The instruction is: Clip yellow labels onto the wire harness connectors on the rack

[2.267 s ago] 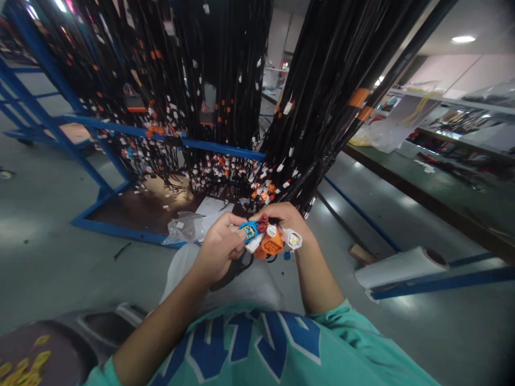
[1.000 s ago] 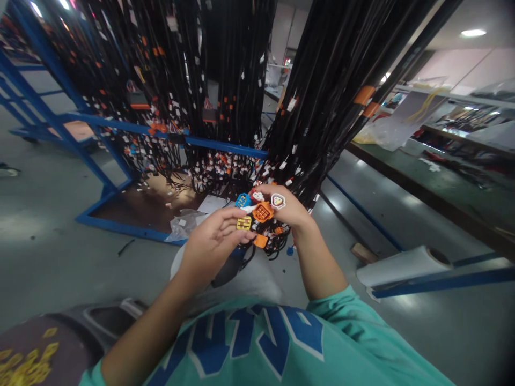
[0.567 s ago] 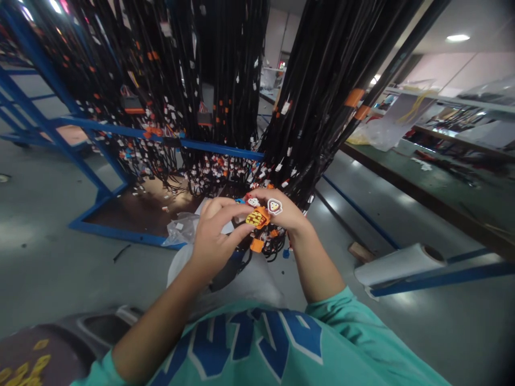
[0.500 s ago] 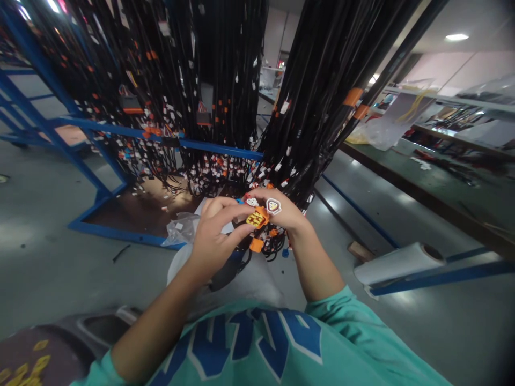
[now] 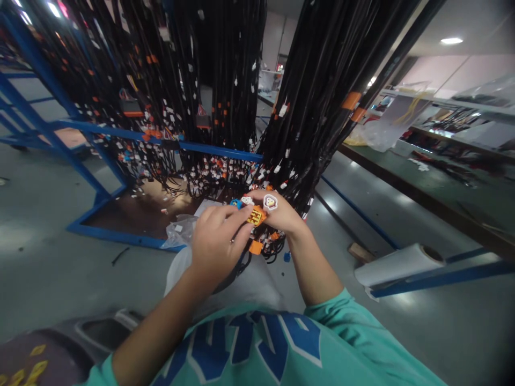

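Observation:
An orange connector (image 5: 256, 215) with a yellow, slotted face sits between my two hands, in front of the hanging cables. My right hand (image 5: 281, 214) is closed around it from behind. A white connector with a rounded outline (image 5: 270, 202) shows at the same hand's fingers. My left hand (image 5: 217, 238) is closed, thumb and forefinger pinched at the connector's left edge; a tiny dark tip shows by the thumb. Beside the fingers are a blue connector (image 5: 236, 203) and a small white connector (image 5: 247, 200). Another orange connector (image 5: 256, 247) hangs just below.
Black wire harnesses (image 5: 237, 64) with many small connectors hang over a blue metal rack (image 5: 221, 151). A clear plastic bag (image 5: 179, 233) lies on the rack's base. At right are a workbench (image 5: 442, 171) and a roll of white film (image 5: 398, 265). A dark stool-like shape (image 5: 52, 348) stands lower left.
My left hand has turned, its back now facing up more, and its fingers cover more of the connector's left side. The blue connector shows more. My right hand has barely shifted.

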`<state>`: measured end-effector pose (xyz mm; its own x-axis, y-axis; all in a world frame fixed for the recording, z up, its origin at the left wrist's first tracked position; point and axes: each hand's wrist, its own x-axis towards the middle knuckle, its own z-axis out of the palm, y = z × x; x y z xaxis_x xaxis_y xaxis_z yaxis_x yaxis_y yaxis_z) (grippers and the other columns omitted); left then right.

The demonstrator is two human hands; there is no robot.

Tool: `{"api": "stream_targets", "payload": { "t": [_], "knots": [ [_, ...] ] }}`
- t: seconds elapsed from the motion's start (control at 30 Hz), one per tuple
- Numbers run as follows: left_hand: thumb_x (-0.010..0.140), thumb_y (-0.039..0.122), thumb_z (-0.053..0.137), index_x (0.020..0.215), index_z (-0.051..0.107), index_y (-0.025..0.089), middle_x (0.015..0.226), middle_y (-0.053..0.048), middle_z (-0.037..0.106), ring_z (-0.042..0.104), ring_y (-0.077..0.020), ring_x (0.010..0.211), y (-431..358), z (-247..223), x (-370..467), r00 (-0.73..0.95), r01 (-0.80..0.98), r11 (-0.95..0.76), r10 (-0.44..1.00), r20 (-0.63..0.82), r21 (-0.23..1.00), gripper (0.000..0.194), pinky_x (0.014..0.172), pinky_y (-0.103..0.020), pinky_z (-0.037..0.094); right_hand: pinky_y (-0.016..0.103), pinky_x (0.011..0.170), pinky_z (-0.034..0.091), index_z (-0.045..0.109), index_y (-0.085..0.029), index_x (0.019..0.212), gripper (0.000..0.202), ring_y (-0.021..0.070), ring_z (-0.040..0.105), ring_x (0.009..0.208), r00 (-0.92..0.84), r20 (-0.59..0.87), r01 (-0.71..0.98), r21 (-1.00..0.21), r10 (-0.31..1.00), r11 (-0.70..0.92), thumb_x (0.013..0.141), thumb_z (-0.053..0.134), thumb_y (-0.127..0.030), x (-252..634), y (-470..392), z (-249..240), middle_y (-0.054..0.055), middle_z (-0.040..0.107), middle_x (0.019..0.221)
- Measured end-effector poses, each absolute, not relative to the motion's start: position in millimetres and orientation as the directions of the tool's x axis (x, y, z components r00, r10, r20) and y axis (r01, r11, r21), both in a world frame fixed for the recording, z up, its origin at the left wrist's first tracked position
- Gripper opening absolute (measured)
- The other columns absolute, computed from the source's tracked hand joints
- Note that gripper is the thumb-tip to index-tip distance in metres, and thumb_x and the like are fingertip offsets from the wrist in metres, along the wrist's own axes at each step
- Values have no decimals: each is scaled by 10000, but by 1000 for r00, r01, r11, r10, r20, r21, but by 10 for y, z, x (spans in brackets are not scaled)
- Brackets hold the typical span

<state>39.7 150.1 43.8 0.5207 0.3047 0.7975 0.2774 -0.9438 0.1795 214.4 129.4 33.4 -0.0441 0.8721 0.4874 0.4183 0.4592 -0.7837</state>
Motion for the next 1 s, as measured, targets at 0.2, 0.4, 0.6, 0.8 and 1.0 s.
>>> {"api": "stream_targets", "payload": {
  "t": [0.2, 0.4, 0.6, 0.8, 1.0],
  "knots": [
    [864, 282, 464, 1027, 650, 167, 878, -81, 675, 576, -219, 817, 1439, 405, 392, 564, 338, -938, 270, 780, 81, 272, 776, -364, 418, 225, 642, 404, 584, -133, 765, 134, 133, 551, 701, -5, 490, 415, -792, 872, 448, 644, 536, -166, 2102, 1280, 318, 18, 628, 767],
    [843, 266, 511, 907, 651, 212, 870, -32, 687, 593, -184, 815, 1454, 446, 382, 507, 287, -893, 449, 736, 347, 163, 761, -311, 435, 227, 658, 400, 571, -145, 773, 99, 128, 538, 704, -23, 499, 427, -778, 866, 460, 685, 541, -181, 2038, 1205, 346, 13, 616, 771],
    [765, 225, 581, 770, 613, 194, 758, 2, 616, 538, -154, 732, 1488, 558, 374, 604, 324, -778, 608, 515, 539, 45, 667, -259, 413, 230, 649, 375, 572, -140, 793, 145, 136, 519, 708, -87, 465, 474, -758, 881, 447, 706, 592, -255, 2046, 1169, 330, 16, 594, 762],
    [799, 245, 533, 796, 637, 195, 675, 5, 532, 484, -151, 653, 1542, 572, 394, 668, 451, -813, 581, 465, 367, 115, 572, -247, 334, 213, 611, 328, 537, -145, 725, 44, 117, 475, 665, -92, 390, 587, -722, 916, 366, 690, 519, -166, 2052, 1181, 341, -4, 558, 716],
    [813, 262, 534, 822, 669, 214, 760, -23, 620, 547, -177, 740, 1548, 535, 437, 750, 384, -871, 487, 447, 305, 143, 648, -272, 397, 208, 609, 341, 553, -134, 705, 84, 114, 474, 650, -84, 371, 532, -768, 925, 356, 628, 582, -150, 2118, 1269, 367, -17, 560, 687]
  ]
}}
